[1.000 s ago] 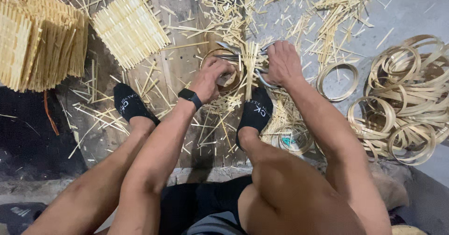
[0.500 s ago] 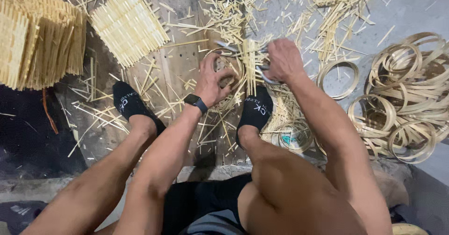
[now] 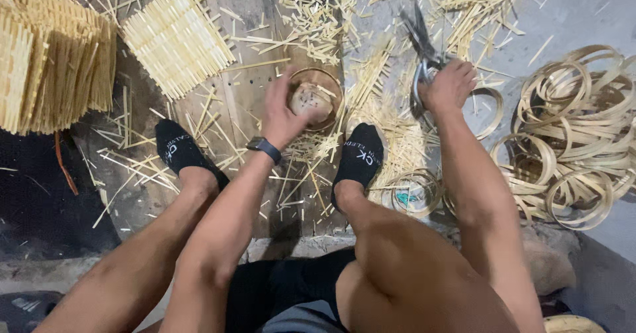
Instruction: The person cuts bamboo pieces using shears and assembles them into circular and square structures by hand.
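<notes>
My left hand [image 3: 283, 114] rests its fingers on the near rim of a small round bamboo ring [image 3: 326, 83] that lies on a wooden board [image 3: 245, 91], with a pale round block inside it. My right hand [image 3: 448, 86] grips the handles of metal shears [image 3: 420, 42], whose blades point away from me over the scattered bamboo slivers. My two feet in black socks [image 3: 360, 157] sit on either side of the left arm. A black watch is on my left wrist.
A woven bamboo mat [image 3: 177, 38] lies at upper left, next to a stack of similar mats [image 3: 50, 55]. A heap of bamboo hoops [image 3: 576, 141] fills the right side. Loose bamboo strips [image 3: 397, 128] cover the floor.
My right hand has lifted the shears away from the ring and moved them right. My left hand has opened and slid to the ring's near left side.
</notes>
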